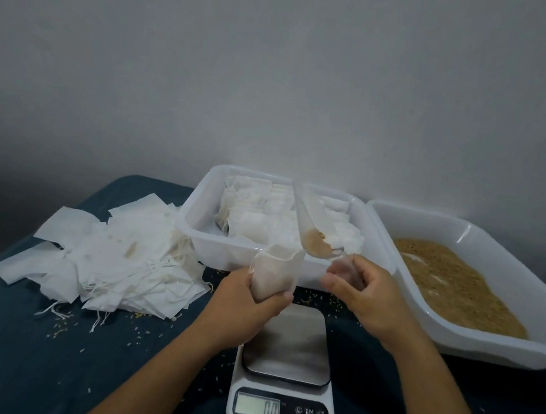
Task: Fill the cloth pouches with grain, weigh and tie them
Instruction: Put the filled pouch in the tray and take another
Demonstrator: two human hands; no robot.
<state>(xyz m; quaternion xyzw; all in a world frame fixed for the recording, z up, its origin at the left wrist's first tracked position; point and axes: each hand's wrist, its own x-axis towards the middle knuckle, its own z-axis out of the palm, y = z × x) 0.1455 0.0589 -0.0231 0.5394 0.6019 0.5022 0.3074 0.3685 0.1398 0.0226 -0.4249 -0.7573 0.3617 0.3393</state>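
My left hand [247, 305] grips a white cloth pouch [278, 271] upright, its mouth open at the top. My right hand [362, 292] holds the handle of a clear plastic scoop [311, 226] that carries brown grain at its lower end, just right of the pouch's mouth. Both hands are above the steel platform of a white digital scale [285, 370]. Its display reads 0.0. A white tray [486, 344] with loose brown grain [452, 283] stands at the right.
A white tray [197, 209] behind my hands holds several filled pouches. A heap of flat empty pouches [115, 254] with drawstrings lies at the left on the dark blue cloth-covered table [14, 348]. Spilled grains dot the cloth. A grey wall stands behind.
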